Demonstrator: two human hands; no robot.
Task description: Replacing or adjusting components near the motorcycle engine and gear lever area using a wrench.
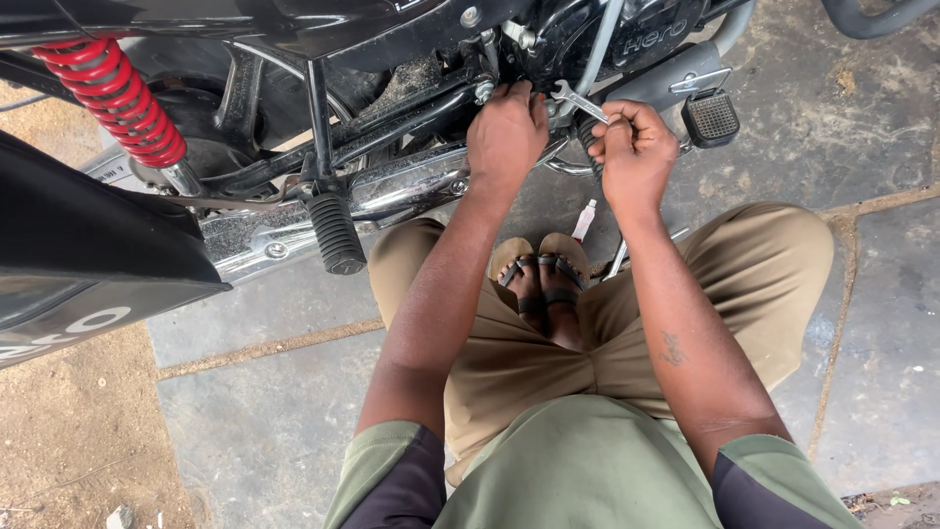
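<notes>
Head view, looking down on a squatting person beside a black motorcycle parked on a paved stone floor.

Left hand: raised to the lower frame just under the engine, fingers curled and pressed against a bolt fitting; exactly what the fingertips pinched, hidden by the back of the hand.

Right hand: closed in a fist around the handle of a silver spanner, held just right of the left hand, the two hands near but apart. Spanner head pointed up and left toward the engine casing, lying between the two hands, close to the fitting under the left fingers.

Surroundings: red coil shock absorber at the upper left, slanted; black ribbed footpeg projecting down from the chrome exhaust pipe; a second, square-patterned foot pedal to the right of the right hand. A small white tube with a red end lying on the floor below the hands, just above the sandalled feet. Khaki trousers and olive shirt filling the lower middle; bare sandy ground at the lower left edge of the paving.
</notes>
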